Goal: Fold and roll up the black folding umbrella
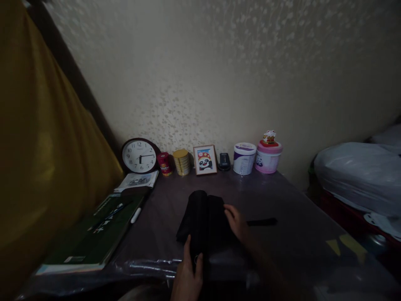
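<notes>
A black folded umbrella [202, 219] lies on the dark table [291, 200] in front of me, its fabric bunched. My left hand [187, 274] grips its near end, thumb up along the side. My right hand [237, 223] rests on the umbrella's right side with fingers curled onto the fabric. A thin black strap [262, 222] stretches out to the right from under that hand.
Along the wall stand a round clock [139, 156], a red can [164, 163], a gold tin [182, 161], a panda picture frame [205, 159], a white tub [244, 158] and a pink tub [268, 156]. Green books [97, 232] and a white pen [135, 215] lie left. A yellow curtain [34, 146] hangs at left; covered bedding [357, 175] at right.
</notes>
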{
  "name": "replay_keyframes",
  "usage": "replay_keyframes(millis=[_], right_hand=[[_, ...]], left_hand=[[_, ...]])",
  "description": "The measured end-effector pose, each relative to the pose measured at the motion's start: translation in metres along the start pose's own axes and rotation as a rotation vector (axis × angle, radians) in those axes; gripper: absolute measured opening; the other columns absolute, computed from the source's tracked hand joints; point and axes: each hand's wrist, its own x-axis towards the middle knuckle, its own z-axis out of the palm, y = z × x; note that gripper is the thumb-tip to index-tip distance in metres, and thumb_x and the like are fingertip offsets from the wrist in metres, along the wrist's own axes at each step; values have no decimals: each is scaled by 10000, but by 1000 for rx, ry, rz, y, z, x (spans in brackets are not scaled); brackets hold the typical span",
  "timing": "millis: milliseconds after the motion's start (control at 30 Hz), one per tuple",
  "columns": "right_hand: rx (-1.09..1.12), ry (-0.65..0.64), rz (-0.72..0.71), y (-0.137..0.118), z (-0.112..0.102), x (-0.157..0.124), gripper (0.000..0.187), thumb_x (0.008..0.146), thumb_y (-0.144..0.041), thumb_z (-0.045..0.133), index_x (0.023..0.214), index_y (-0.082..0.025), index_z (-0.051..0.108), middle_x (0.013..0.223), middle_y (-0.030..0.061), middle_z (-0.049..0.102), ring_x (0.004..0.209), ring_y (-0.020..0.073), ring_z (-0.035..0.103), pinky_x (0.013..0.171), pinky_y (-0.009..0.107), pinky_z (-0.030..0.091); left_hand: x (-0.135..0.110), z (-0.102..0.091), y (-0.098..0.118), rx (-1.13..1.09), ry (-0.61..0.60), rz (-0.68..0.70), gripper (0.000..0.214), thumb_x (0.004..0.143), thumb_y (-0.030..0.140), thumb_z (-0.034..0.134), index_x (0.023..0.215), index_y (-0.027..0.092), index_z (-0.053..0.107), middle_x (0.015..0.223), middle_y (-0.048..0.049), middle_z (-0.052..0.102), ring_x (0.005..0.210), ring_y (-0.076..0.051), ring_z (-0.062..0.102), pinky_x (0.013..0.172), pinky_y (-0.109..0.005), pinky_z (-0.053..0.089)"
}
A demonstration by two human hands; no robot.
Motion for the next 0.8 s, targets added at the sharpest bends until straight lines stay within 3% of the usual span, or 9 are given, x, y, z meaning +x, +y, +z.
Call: replay_keyframes(millis=[100,233,367,500,633,800], right_hand=[[83,58,149,24,-13,15,317,715,-393,487,929,-203,623,1012,87,637,1006,247,557,891,411,418],[320,-51,368,25,-15,19,371,664,-434,516,922,-187,618,956,90,646,927,247,594,750,370,478],[264,-114,213,4,-17,16,389,713,-467,449,904,-183,634,936,74,653,914,225,583,770,330,452],[110,-202,72,-11,-20,12,282,714,-417,476,770,-197,643,863,49,651,855,209,570,784,307,420],[64,-190,144,-9,-15,13,361,771,-466,411,735,-173,619,731,28,628,744,189,565,674,288,417],[160,-257,144,-15,-7,23,330,730,-456,487,773,-158,624,733,18,641,725,191,576,635,278,426]], left_hand=[[0,0,2,-14,9,-5,614,852,417,289,1383,164,113,1320,-147,439,1191,-218,450,976,-357,345],[2,0,1,-4,-8,-16,621,849,426,302,1383,177,104,1362,-132,386,1231,-214,399,1002,-362,315],[3,1,-2,-31,1,1,617,848,416,313,1380,173,114,1348,-140,405,1209,-215,428,980,-356,341],[3,1,-4,-57,11,0,623,840,421,341,1378,183,135,1349,-138,403,1198,-220,441,972,-353,349],[4,3,-5,-63,11,9,627,840,404,346,1379,165,129,1353,-140,397,1216,-208,419,979,-333,342],[2,1,0,-56,20,21,610,851,393,312,1375,139,130,1342,-130,416,1220,-180,415,988,-292,331]])
